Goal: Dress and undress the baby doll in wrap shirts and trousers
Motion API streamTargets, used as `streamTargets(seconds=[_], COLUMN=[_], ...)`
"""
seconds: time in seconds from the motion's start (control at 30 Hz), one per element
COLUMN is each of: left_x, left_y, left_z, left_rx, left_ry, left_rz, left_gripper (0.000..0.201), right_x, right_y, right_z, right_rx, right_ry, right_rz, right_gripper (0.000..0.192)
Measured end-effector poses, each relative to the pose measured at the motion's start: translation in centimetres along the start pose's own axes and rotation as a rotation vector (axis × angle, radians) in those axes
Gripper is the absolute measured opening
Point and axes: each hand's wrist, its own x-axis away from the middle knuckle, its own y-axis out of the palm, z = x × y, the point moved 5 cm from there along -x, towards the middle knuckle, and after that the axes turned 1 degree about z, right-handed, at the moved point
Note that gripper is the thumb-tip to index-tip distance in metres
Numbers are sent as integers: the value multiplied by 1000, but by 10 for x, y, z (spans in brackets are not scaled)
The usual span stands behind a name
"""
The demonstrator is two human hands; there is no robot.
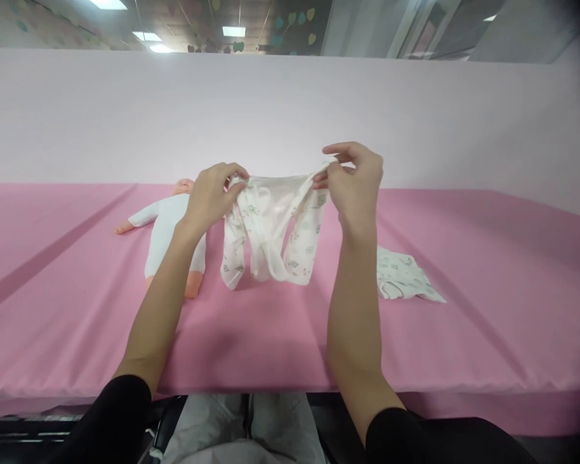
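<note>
A: Holding the small white baby pants by the waistband, the left hand and the right hand are seen above the pink tabletop. Each grip is closed on one side of the band, pinched between thumb and fingers, and the garment is stretched between them. The two legs hang down and their ends seem to touch the tabletop.

B: What could be lost from this position?

A: The band is held only at its edge, with little cloth inside each grip. If one pinch is loosened, that side would probably drop and the opening would be closed again. It is also thin, soft cloth, so it may be pulled out of shape if the hands are moved too far apart.

B: And the things nearby?

A: A doll in a white suit is lying just beside the left forearm, partly hidden by it. It could be pushed by the arm if the arm is swung outward. A second folded printed garment lies near the right forearm and could be dragged or unfolded in the same way
</note>
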Motion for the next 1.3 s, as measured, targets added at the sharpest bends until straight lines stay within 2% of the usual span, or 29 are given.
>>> streamTargets(seconds=[0.13,0.23,0.37,0.57,0.67,0.77,0.87,1.0,1.17,1.3], left_x=[0,1,2,1,1,1,2,0,0,3], left_y=[-2,2,6,4,6,7,6,5,-4,-14], left_z=[-8,-8,-10,-19,-24,-26,-25,-28,-33,-26], left_rx=[-131,-188,-217,-299,-396,-465,-492,-460,-375,-384], left_ry=[-39,-50,-63,-131,-155,-153,-150,-150,-160,-137], left_rz=[-60,-90,-111,-87,-70,1,49,29,91,183], left_gripper=[26,33,41,33,29,27,27,27,34,43], right_x=[-4,-3,-2,-7,-10,-10,-8,-4,-5,-6], right_y=[-12,-13,-7,-13,-17,-21,-24,-29,-39,-49], right_z=[5,-1,-5,4,10,9,3,-2,2,4], right_rx=[61,228,369,402,372,319,269,242,423,546], right_ry=[10,-81,-179,-286,-316,-339,-331,-275,-255,-198], right_rz=[41,70,28,38,46,100,159,182,247,335], right_gripper=[23,17,12,33,35,35,36,37,44,50])
